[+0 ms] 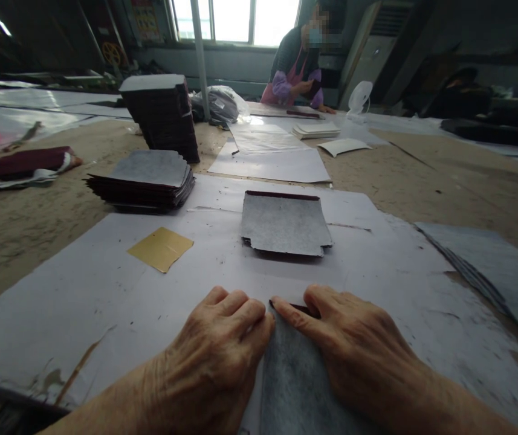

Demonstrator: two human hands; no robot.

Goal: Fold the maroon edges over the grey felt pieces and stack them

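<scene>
A grey sheet with a dark folded strip at its far edge lies on the white paper, low in the middle. My left hand is closed at the sheet's far left corner, its fingertips pinched together there. Across the far edge lies my right hand, its index finger stretched toward that corner and its other fingers curled over the dark strip. Just beyond both hands sits a small stack of grey pieces with a dark folded far edge and notched near corners.
A yellow card lies at left, before a stack of grey and dark red pieces and a taller stack. Grey sheets lie at right. Across the table, a person holds a dark piece.
</scene>
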